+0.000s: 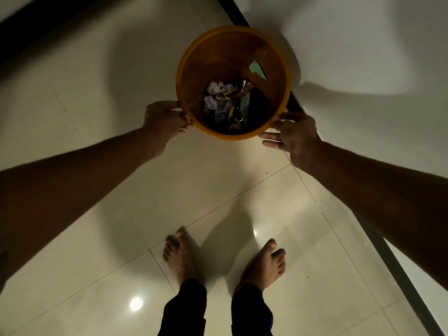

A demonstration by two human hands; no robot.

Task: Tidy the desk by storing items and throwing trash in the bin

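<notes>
Both hands on bin (232, 35) rim: L (164, 122) grips, R (294, 137) flat.

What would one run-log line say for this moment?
left hand grips bin rim | right hand open at rim | wrappers inside

you see a round orange bin (194, 59), open-topped and upright, viewed from above, over the floor near its dark edge strip. crumpled paper (215, 93) and wrappers (238, 105) lie at its bottom; a green scrap (257, 70) clings to its inner wall.
</notes>
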